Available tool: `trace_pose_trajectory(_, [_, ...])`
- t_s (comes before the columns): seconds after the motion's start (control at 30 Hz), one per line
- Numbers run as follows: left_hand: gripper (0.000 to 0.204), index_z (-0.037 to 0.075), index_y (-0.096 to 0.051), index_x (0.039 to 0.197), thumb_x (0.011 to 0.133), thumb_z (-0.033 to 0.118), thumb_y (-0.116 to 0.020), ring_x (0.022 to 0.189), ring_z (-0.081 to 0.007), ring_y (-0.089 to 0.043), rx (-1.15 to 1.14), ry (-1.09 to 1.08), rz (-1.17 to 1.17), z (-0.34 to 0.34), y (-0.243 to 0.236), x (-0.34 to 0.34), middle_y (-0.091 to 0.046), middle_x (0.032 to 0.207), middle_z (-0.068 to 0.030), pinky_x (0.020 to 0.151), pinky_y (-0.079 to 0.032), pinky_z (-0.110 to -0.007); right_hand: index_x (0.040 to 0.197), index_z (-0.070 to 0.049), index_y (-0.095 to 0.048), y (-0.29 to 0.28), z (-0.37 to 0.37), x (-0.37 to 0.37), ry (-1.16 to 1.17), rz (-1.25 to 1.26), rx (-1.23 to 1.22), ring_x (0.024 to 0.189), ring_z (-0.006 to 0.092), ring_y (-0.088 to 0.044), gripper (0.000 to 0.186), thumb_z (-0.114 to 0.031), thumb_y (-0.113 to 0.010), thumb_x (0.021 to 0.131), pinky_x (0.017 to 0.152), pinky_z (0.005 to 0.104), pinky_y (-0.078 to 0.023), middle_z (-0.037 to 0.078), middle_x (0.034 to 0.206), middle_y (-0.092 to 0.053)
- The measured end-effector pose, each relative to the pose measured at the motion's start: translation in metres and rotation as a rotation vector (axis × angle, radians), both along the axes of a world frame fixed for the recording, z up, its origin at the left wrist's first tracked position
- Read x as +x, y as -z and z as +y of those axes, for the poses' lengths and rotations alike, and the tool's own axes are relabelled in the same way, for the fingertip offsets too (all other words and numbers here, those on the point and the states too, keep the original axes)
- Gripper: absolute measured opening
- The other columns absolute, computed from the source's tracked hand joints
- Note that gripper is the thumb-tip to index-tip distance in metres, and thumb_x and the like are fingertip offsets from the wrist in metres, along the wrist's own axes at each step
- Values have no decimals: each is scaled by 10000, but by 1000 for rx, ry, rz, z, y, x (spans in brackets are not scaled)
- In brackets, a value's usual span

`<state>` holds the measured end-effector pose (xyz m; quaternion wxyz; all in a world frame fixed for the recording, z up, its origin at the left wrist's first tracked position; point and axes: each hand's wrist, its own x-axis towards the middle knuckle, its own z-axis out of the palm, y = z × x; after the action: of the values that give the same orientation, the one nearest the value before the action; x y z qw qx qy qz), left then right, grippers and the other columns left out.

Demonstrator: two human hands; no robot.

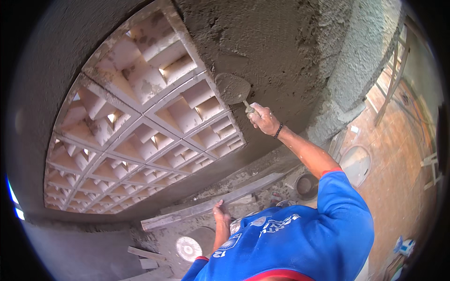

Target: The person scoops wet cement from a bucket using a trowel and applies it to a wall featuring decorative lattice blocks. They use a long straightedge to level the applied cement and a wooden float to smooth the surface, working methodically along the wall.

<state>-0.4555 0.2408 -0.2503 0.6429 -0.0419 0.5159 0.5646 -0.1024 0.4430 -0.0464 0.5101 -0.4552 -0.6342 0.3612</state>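
My right hand (265, 119) grips a mason's trowel (233, 88) by its handle, arm raised. The trowel's blade, coated in grey mortar, lies against the freshly mortared wall (281, 51), right beside the edge of a pale lattice of breeze blocks (143, 113). The mortar around the blade looks wet and uneven. My left hand (221, 218) is low, in front of my body, with its fingers loosely apart and nothing visible in them. In the picture it overlaps the edge of a long plank (183, 214); I cannot tell whether it touches it.
Down by the wall's foot are a dark bucket (307, 185) and a round white disc (189, 248). Short boards (147, 255) lie at lower left. A large round pale container (355, 164) stands on the brownish floor (389, 182) at right. Wooden poles (393, 86) lean at far right.
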Motion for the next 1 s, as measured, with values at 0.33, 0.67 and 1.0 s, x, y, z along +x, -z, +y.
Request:
trace_pose_trajectory(0.33, [86,140,-551,691,678,80,-491,821,-140,-534,-39,210,-26,19,17,-33,-605,766,48,880,-352,-333,1041,49,-538,89,-66,-41,270,17,-85,645,245,-625,369,-273,-527,861,601,374,-479,157,688,-627])
trace_pose_trajectory(0.67, [77,117,-573,717,687,58,-533,928,-145,-517,-99,282,-24,32,-1,-30,-621,820,33,1052,-259,-404,880,-17,-485,9,-3,-118,110,958,90,396,117,-473,321,-332,-461,936,371,260,-417,54,571,-515])
trace_pose_trajectory(1.0, [78,133,-543,742,716,61,-523,952,-136,-514,-67,331,-14,52,0,-29,-610,856,34,1048,-265,-415,897,7,-472,61,-54,-175,195,738,-173,449,80,-451,276,-269,-476,912,395,245,-385,-10,617,-446])
